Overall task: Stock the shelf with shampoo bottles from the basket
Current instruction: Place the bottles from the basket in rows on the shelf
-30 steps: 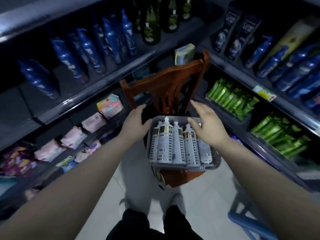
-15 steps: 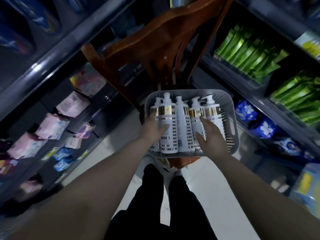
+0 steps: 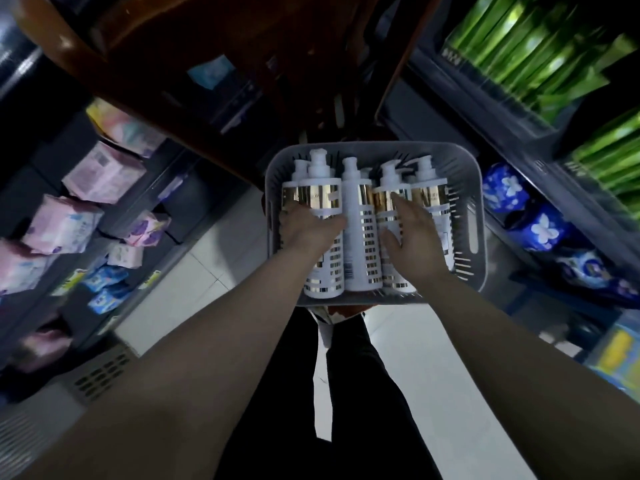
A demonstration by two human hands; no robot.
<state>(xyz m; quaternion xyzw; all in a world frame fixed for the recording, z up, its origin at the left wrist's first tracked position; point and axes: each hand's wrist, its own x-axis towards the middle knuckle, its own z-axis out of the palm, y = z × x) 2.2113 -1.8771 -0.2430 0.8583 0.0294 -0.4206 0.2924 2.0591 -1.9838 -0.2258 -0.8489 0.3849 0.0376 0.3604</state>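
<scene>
A grey slotted basket (image 3: 475, 216) sits on the seat of a brown wooden chair (image 3: 221, 46), right below my head. Several white pump shampoo bottles with gold bands lie side by side in it, pumps pointing away from me. My left hand (image 3: 308, 228) reaches into the left side, and its fingers curl over the second bottle from the left (image 3: 320, 197). My right hand (image 3: 414, 233) lies on the bottle right of centre (image 3: 388, 197), fingers stretched along it and thumb spread towards the middle bottle (image 3: 358, 244).
Dark shelves flank a narrow aisle with a white tiled floor (image 3: 194, 282). Pink and blue packs (image 3: 65, 223) fill the left shelves. Green sachets (image 3: 540, 53) and blue flowered packs (image 3: 540, 230) fill the right ones. My black-trousered legs (image 3: 346, 393) stand close to the chair.
My head has leaned closer and tilted down, so the basket looks larger. Both hands have moved from the basket's sides onto the bottles, and the left fingers have curled over one.
</scene>
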